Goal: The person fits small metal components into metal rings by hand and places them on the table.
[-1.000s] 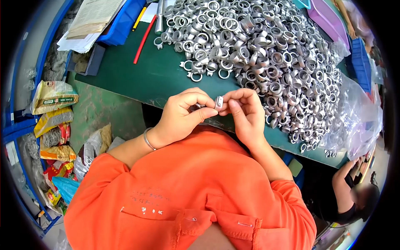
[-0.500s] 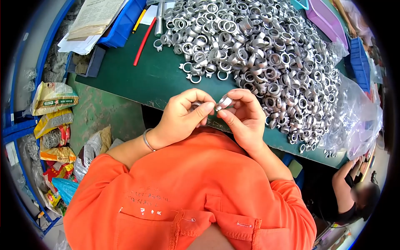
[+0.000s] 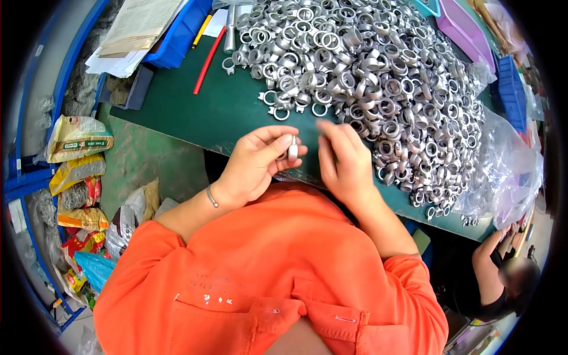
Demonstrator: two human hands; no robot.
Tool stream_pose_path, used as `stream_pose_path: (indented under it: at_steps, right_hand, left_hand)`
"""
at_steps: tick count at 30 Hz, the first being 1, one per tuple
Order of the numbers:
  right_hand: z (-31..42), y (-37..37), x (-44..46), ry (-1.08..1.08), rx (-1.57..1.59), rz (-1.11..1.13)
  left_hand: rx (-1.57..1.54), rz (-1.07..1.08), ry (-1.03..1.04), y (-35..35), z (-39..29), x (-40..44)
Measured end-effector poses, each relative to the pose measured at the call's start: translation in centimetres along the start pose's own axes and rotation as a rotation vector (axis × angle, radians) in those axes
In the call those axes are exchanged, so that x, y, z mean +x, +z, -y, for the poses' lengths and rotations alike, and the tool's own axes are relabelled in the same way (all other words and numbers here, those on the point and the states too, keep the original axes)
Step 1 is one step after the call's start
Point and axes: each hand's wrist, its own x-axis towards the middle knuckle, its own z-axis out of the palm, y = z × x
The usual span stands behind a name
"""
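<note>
In the head view, my left hand pinches a small silver metal ring between thumb and fingers, turned nearly edge-on. Part of the ring is covered by the fingers. My right hand is just to the right, apart from the ring, with its thumb and index finger separated and no held part visible. Its index fingertip is blurred by motion. Beyond both hands, a large heap of similar metal rings with small lugs covers much of the green table.
A red stick, a yellow pen and a metal rod lie left of the heap. A blue bin and papers are at the far left. Clear plastic sheeting lies right. A co-worker sits at the right edge.
My right hand has drawn away from the left and no longer shows the ring it was pinching. A ring now shows edge-on at my left fingertips.
</note>
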Motion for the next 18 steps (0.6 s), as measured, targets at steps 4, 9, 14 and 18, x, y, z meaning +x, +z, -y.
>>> stream_pose_path:
  at_steps: [4,9,14,18]
  right_hand:
    - [-0.4,0.9,0.6,0.171,-0.318,0.209]
    - [-0.1,0.2,-0.1,0.083,-0.266,0.199]
    - [-0.6,-0.4,-1.0,0.380,0.540,0.173]
    - [0.2,-0.2,-1.7,0.480,1.040,0.041]
  left_hand:
    - [-0.008,0.056,0.014,-1.0,-0.2,0.3]
    - [-0.087,0.052,0.042,-0.6,-0.4,0.1]
    - [-0.125,-0.020,-0.045,0.2,-1.3,0.2]
    - [-0.156,-0.056,-0.116,0.1,-1.5,0.3]
